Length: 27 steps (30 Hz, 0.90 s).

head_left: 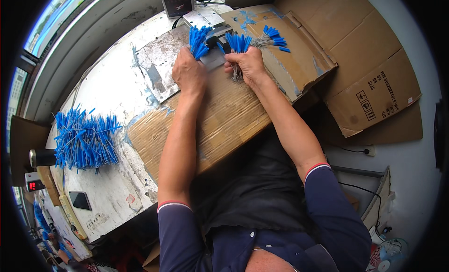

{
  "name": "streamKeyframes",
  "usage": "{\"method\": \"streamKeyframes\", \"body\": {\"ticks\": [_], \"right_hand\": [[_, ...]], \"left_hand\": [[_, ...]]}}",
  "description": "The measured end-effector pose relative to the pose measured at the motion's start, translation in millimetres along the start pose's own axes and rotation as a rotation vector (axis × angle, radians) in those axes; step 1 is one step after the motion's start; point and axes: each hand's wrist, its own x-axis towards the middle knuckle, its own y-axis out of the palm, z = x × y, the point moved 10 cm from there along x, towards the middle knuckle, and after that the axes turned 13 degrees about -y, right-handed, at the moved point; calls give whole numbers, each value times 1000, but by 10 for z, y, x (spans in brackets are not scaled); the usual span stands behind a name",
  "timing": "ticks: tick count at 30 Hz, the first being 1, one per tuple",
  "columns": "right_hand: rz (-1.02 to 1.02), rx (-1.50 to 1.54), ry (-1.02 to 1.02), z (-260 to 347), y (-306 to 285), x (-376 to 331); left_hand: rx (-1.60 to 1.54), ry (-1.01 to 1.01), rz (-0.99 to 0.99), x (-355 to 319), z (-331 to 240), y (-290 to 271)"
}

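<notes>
My left hand (189, 71) is closed round a bundle of thin wires with blue tips (199, 40); the tips stand up above the fist. Close by on the right, my right hand (250, 65) grips a second bundle of blue-tipped wires (237, 41), and its bare wire ends hang below the fingers. Both hands are over the near side of a metal fixture (219, 33) on a worn steel plate (161, 61). Just beyond my right hand, a loose fan of the same wires (272, 38) lies on cardboard.
A big heap of blue-tipped wires (86, 138) lies on the white table (126, 183) at left, near a phone (80, 200) and power strip (72, 216). Cardboard (224, 117) covers the near edge. A red-digit display box (177, 3) stands behind; an open carton (369, 80) is at right.
</notes>
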Motion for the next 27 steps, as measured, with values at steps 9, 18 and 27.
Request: {"method": "streamKeyframes", "body": {"ticks": [9,18,27], "right_hand": [[-109,-138,-59,-3,2,119],[-108,-83,-72,-10,9,89],[-81,135,-55,-46,-55,42]], "left_hand": [[-67,-3,-67,11,39,-80],[-41,79,-89,-9,-45,-81],[-52,25,36,0,-32,0]]}}
